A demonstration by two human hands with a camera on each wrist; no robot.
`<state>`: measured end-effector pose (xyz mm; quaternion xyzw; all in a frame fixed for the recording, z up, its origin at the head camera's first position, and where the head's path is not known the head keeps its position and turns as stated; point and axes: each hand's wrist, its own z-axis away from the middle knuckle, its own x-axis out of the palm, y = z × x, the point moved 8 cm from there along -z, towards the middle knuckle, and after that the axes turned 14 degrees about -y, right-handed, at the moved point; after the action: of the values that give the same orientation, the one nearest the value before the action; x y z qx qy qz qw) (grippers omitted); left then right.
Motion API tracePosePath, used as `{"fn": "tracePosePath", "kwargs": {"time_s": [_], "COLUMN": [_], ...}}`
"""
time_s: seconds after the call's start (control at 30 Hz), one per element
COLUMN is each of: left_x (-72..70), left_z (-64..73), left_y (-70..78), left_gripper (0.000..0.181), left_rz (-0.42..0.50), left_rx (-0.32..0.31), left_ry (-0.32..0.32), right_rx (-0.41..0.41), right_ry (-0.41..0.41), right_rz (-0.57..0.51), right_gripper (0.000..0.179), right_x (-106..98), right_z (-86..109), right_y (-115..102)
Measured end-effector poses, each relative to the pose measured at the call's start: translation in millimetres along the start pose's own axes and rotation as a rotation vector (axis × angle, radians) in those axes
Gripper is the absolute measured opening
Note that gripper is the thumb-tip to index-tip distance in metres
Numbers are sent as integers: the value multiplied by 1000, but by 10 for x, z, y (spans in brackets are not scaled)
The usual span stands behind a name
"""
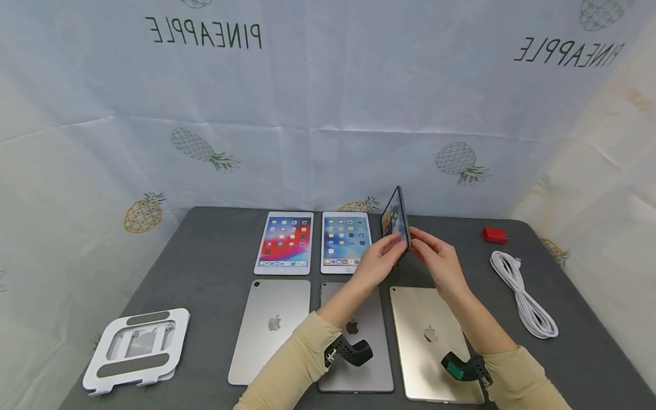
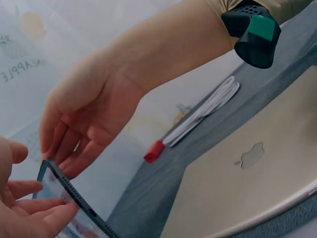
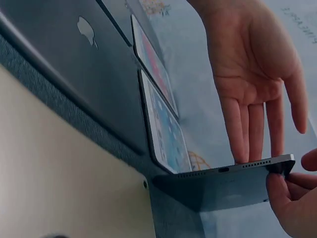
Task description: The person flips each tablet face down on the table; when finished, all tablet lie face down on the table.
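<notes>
A tablet (image 1: 393,217) with a lit screen and dark edge stands on its side edge at the back of the table, its screen facing left. My left hand (image 1: 378,261) lays straight fingers against the screen near the lower corner, with the thumb apart in the left wrist view. My right hand (image 1: 442,263) pinches the near corner from the back side; its thumb shows on the tablet's dark back (image 3: 233,191) in the right wrist view. Just left are two white tablets (image 1: 285,242) (image 1: 333,228), face up with home screens lit.
Three larger tablets lie face down in front: silver (image 1: 266,336), grey (image 1: 366,319) and gold (image 1: 425,353). At the right lie a red plug adapter (image 1: 495,235) and a coiled white cable (image 1: 528,307). A folded white stand (image 1: 176,336) is at the left. A pineapple-print curtain (image 1: 307,159) hangs behind.
</notes>
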<state>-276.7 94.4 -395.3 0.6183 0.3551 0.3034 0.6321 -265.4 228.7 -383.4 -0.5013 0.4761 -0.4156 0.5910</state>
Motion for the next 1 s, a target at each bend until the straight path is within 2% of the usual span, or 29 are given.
{"fn": "tracePosePath", "kwargs": {"time_s": [0.17,0.33,0.47,0.77,1.0], "left_x": [-201,-329,-396,-479,-530], "left_z": [75,130,163,214,232], "left_y": [18,-2,-55,-123,-229], "left_gripper": [46,51,55,51,50], "left_rz": [-72,-94,-80,87,189], "left_rx": [29,30,20,32,29], "left_ry": [83,105,120,198,265], "right_rx": [-40,-48,-10,119,156], "right_ry": [-102,-145,-163,-185,-189], "right_rz": [-34,-35,-35,-83,-117], "right_gripper": [48,47,46,43,47], "right_x": [222,358,419,434,374], "right_z": [-67,-113,-143,-162,-173], "right_y": [-7,50,164,469,616]}}
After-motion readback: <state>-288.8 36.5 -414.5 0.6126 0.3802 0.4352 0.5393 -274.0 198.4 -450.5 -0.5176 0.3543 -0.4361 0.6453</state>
